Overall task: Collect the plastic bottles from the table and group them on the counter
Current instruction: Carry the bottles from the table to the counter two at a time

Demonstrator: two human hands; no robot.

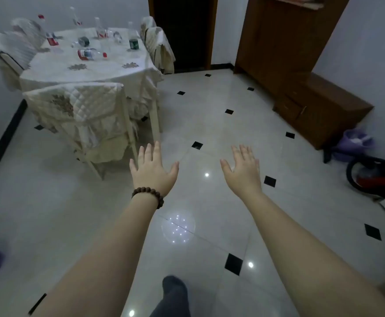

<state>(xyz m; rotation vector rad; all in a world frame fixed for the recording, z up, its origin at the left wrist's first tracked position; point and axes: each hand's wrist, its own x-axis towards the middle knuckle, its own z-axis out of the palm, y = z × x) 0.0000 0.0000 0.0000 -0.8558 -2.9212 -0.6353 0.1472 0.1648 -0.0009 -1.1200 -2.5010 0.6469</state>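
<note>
The plastic bottles (pixel 88 53) sit on the table (pixel 109 69) at upper left, some upright, some toppled. We judge them light and crushable; take each mid-body. Our left hand (pixel 152 170) and right hand (pixel 244 170) are spread flat, empty, at frame centre.

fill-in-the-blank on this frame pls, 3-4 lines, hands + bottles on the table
1. Both the left hand and the right hand are spread open and hold ____.
2. The beaded bracelet sits on the ____ wrist.
3. The bottle with the red cap nearest the front of the table is lying on its ____.
4. The green-labelled bottle stands ____ near the table's right edge.

Missing words: nothing; left; side; upright
</note>
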